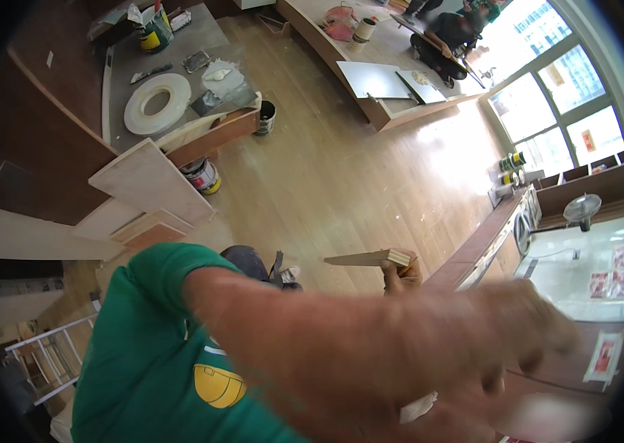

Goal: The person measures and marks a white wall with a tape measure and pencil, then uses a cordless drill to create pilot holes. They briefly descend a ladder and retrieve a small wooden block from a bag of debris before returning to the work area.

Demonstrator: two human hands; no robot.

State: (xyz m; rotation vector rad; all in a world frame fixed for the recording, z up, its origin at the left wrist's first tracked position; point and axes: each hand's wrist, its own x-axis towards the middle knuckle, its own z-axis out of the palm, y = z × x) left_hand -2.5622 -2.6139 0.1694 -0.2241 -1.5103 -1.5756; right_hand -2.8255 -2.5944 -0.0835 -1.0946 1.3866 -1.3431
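My left arm, in a green sleeve, reaches across the lower picture toward the right. At its end my left hand [504, 332] is close and smeared by motion, its fingers pointing right and down; whether they hold anything is unclear. Just beyond the forearm, my right hand [403, 275] grips a narrow plywood strip [360, 259] near its layered end. The strip points left, above the floor. My left forearm hides the rest of my right hand and arm.
Plywood boards [151, 177] lean by a workbench [212, 44] carrying a white ring-shaped roll [157, 104]. Paint cans [202, 176] stand beside it. A person [448, 44] crouches on a far platform [312, 22]. At right are a long cabinet [467, 251] and a fan [582, 210].
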